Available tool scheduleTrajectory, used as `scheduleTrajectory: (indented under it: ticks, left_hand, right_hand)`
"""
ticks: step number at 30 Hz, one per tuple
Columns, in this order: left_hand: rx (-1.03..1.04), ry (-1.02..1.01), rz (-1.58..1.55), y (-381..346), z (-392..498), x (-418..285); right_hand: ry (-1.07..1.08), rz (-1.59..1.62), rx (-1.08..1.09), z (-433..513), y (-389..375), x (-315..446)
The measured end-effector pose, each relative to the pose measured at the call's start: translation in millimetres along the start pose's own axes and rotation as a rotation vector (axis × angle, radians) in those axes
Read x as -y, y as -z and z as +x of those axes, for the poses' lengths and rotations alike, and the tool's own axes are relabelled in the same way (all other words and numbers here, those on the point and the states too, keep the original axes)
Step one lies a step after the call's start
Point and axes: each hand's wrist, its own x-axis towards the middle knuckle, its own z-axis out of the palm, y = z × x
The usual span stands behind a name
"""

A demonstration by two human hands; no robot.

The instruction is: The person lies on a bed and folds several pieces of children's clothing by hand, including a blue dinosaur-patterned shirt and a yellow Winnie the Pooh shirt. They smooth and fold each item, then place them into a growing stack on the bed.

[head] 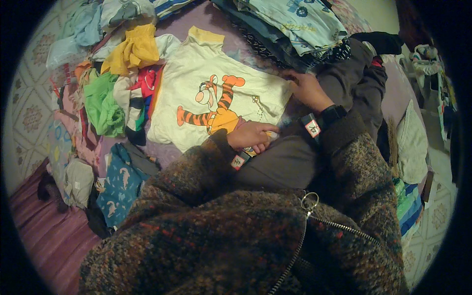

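A white shirt (221,62) with a yellow collar and a printed cartoon tiger lies spread out before me. At its right edge my right hand (311,90) pinches the fabric between thumb and fingers. My left hand (249,136) rests over the lower part of the shirt, index finger stretched out and the other fingers curled; whether it grips the cloth is unclear. Part of the print and the lower edge are hidden under that hand and sleeve. My legs in dark trousers (284,162) are folded close beside the shirt.
A stack of folded clothes (306,25) sits at the upper right. Crumpled garments fill the left side, among them yellow shorts (134,51), a bright green garment (103,107) and a teal printed one (120,180). A pale knit garment (411,147) lies at the right.
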Motion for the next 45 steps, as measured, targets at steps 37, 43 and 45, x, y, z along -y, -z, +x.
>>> scheduleTrajectory:
  ticks: [37, 43, 45]
  left_hand:
    - [0.009, -0.002, -0.033, 1.6, 3.5, 4.6]
    - [0.009, -0.030, -0.025, 1.9, 2.9, 4.9]
    - [0.011, -0.033, -0.037, 2.4, 2.5, 5.1]
  right_hand:
    - [0.004, -0.305, 0.106, -7.6, -16.0, -1.8]
    - [-0.016, -0.185, 0.004, -7.2, -7.7, -3.3]
    - [-0.071, -0.205, -0.016, -5.5, -3.2, -6.1]
